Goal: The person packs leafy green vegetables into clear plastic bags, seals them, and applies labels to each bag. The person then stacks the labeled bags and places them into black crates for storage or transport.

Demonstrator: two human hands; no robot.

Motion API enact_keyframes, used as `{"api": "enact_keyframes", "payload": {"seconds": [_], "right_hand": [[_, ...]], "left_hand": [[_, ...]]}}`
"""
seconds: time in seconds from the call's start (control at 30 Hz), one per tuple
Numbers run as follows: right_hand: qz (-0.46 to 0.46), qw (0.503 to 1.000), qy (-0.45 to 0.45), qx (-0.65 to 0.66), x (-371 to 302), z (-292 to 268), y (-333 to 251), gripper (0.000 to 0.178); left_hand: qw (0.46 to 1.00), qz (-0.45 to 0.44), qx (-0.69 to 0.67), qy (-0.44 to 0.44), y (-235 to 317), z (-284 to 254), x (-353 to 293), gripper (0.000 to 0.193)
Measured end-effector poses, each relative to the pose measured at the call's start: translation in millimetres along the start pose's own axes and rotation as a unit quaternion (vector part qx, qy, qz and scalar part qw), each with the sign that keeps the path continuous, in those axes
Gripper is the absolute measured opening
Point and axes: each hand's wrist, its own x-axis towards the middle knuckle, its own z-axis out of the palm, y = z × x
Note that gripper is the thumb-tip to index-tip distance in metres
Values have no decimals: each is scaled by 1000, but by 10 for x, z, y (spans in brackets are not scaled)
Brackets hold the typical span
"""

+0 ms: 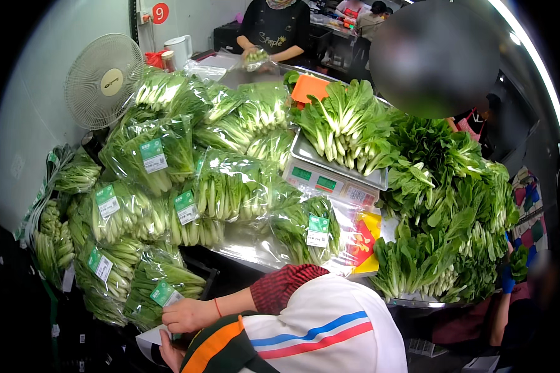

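Observation:
My right hand (190,315), with a red cord at the wrist, reaches across from the right in a red-and-black checked sleeve. Its fingers are curled together over the top of a white sheet (150,339); what they pinch is hidden. Just below, my left hand (172,354) grips the sheet's edge, partly covered by my dark green and orange clothing. Right behind the hands lies a clear bag of leafy greens (162,273) bearing a green-and-white label (166,293). Another labelled bag of greens (109,267) rests beside it.
Bagged greens (230,186) are heaped at left. A scale (320,181) carries loose greens (348,127) and an orange tray (309,89). Loose greens (448,205) pile at right. A fan (104,81) stands far left. A co-worker (274,28) handles a bag across the table.

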Motion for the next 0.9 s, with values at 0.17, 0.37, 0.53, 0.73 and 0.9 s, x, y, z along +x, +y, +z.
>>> {"api": "enact_keyframes", "payload": {"seconds": [0.17,0.37,0.53,0.73,0.9], "right_hand": [[63,991,2,120,-152,-379,34,16],[480,770,189,375,-334,-2083,187,9],[514,759,334,221,-545,-2773,646,5],[544,779,160,-268,-1149,-2860,1101,16],[565,789,186,-152,-1056,-2897,1170,11]], "left_hand": [[955,-122,-264,58,36,236,-81,42],[949,-40,-229,214,-36,-340,-559,53],[909,-191,-23,369,-517,-649,-1312,49],[898,-284,78,328,-847,-811,-1230,45],[886,-311,109,326,-1002,-859,-1473,41]]}}
